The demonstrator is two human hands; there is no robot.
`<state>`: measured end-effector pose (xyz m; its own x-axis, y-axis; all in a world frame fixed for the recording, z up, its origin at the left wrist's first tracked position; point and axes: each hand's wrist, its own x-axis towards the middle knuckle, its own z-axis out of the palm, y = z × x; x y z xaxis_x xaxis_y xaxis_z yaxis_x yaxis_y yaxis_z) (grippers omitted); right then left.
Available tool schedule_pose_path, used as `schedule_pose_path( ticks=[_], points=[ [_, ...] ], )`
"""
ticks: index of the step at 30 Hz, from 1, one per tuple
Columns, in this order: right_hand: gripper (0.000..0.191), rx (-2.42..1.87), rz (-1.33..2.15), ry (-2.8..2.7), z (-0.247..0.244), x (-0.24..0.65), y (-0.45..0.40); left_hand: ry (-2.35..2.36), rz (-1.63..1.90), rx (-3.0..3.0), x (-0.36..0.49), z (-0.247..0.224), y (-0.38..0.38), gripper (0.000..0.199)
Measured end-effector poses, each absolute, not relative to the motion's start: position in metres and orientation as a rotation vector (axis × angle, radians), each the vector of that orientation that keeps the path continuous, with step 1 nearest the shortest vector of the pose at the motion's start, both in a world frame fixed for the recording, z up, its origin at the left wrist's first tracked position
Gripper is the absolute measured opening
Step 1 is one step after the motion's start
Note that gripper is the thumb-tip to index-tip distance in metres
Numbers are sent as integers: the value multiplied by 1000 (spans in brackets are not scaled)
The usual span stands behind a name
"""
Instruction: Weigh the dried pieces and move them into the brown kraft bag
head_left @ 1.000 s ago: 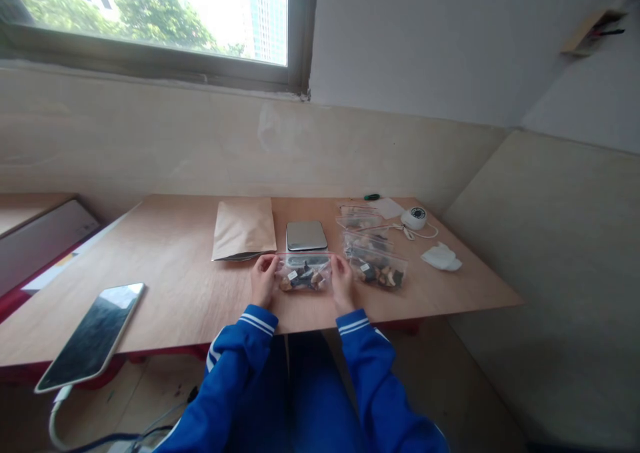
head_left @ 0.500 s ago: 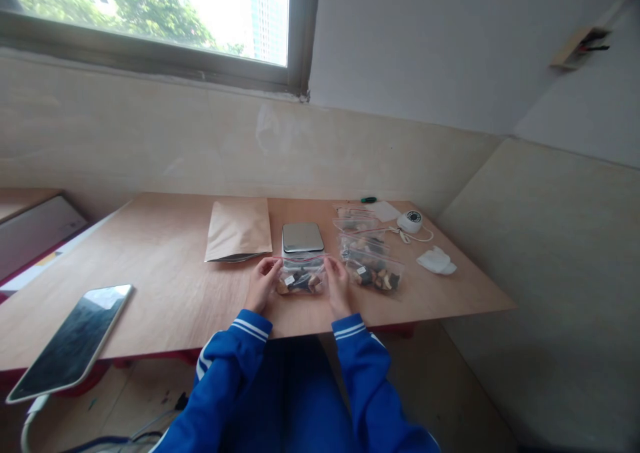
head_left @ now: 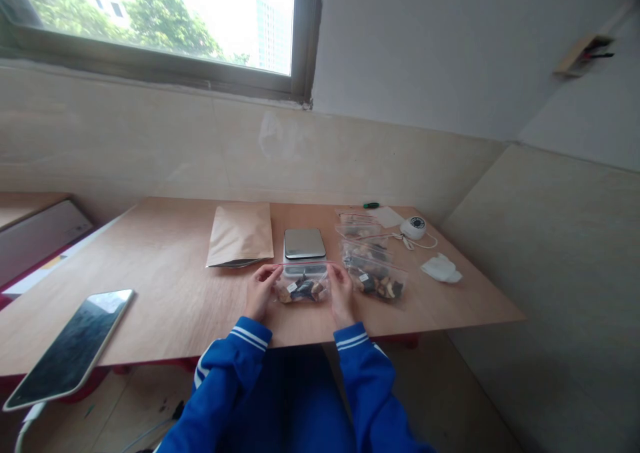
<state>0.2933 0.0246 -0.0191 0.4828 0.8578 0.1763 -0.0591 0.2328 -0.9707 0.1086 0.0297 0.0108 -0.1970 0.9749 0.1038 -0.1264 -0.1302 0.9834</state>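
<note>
A clear zip bag with a red seal line holds dark and tan dried pieces and a small white label. My left hand pinches its upper left corner, and my right hand pinches the upper right corner. Just behind the bag is a small scale with a silver plate; the bag's top overlaps its front. Several similar filled bags lie in a column to the right of my right hand. A brown paper pouch lies flat to the left of the scale.
A phone with a cable is at the table's left front. Towards the right are a white dome camera with its cord, a crumpled white tissue, a paper sheet and a green-handled tool. A window is above the wall.
The view has shifted slightly, so the table and its objects appear a little lower. Both hands still hold the same bag by its top corners.
</note>
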Motion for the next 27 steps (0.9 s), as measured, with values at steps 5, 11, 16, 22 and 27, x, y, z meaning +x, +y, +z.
schedule_pose_path(
  ticks=[5, 11, 16, 22, 27],
  points=[
    [31, -1170, 764, -864, -13, 293, 21, 1160, 1497, 1109, 110, 8, 29, 26],
    [29, -1165, 867, -932, -4, 289, 17, 1040, 1351, 1155, 110, 10, 27, 29],
    [27, -1145, 863, -995, -1, 287, 16, 1050, 1311, 1199, 110, 11, 26, 30],
    [32, -1164, 835, -970, -4, 288, 17, 1059, 1354, 1211, 110, 13, 24, 29],
    [32, -1130, 866, -950, -5, 288, 17, 1079, 1345, 1206, 110, 17, 23, 30]
  ],
)
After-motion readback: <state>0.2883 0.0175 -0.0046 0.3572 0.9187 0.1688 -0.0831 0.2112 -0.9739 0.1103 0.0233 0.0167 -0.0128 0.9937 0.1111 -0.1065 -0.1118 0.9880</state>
